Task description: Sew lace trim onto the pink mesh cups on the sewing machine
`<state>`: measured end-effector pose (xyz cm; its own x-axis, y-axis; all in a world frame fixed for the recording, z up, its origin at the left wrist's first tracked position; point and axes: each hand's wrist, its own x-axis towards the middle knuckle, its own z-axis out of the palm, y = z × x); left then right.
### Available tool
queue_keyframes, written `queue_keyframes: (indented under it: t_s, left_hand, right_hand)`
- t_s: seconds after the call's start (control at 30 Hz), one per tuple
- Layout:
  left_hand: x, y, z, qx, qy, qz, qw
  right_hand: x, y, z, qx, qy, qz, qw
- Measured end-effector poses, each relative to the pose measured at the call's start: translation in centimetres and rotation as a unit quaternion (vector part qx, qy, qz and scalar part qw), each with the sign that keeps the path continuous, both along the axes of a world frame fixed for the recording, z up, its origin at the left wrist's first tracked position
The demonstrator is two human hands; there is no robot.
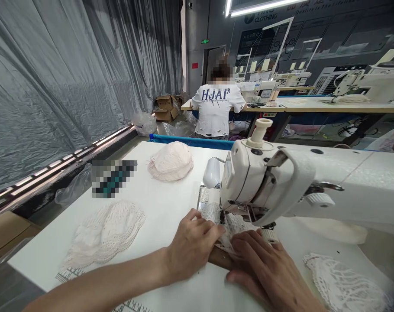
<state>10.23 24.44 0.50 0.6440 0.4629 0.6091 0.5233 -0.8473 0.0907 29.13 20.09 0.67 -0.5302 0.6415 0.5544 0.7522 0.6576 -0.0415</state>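
Observation:
A white sewing machine (249, 173) stands before me, and a piece of white lace fabric (229, 229) lies under its presser foot. On the near left side of the needle, my left hand (192, 245) has its fingers curled on the lace edge. My right hand (265, 264) bends over the lace's near right part, its thumb lower down; part of the grip is hidden. Between the two hands shows a brown strip (221, 258) that I cannot make out. The lace directly under the needle is partly covered by the machine head and fingers.
A pale pink fabric cup (171, 161) sits at the back of the white table (164, 195). Lace pieces lie at left (106, 234) and right (346, 281). A blurred dark object (114, 178) is near the left edge. Ahead, a person (218, 104) sits at another bench.

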Motion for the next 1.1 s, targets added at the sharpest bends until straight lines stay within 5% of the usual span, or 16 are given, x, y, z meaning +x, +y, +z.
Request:
queue_keyframes:
  t_s: [0.27, 0.5, 1.1]
  left_hand:
    - [0.5, -0.1, -0.7, 0.04, 0.016, 0.041, 0.998]
    - [0.0, -0.7, -0.4, 0.015, 0.019, 0.012, 1.0]
    - [-0.5, -1.2, 0.1, 0.014, 0.049, -0.008, 0.999]
  right_hand:
    - [0.6, -0.1, -0.8, 0.033, 0.019, -0.001, 0.999]
    - [0.9, -0.3, -1.2, 0.024, -0.002, 0.057, 0.998]
    - [0.0, -0.5, -0.8, 0.003, 0.071, 0.055, 0.996]
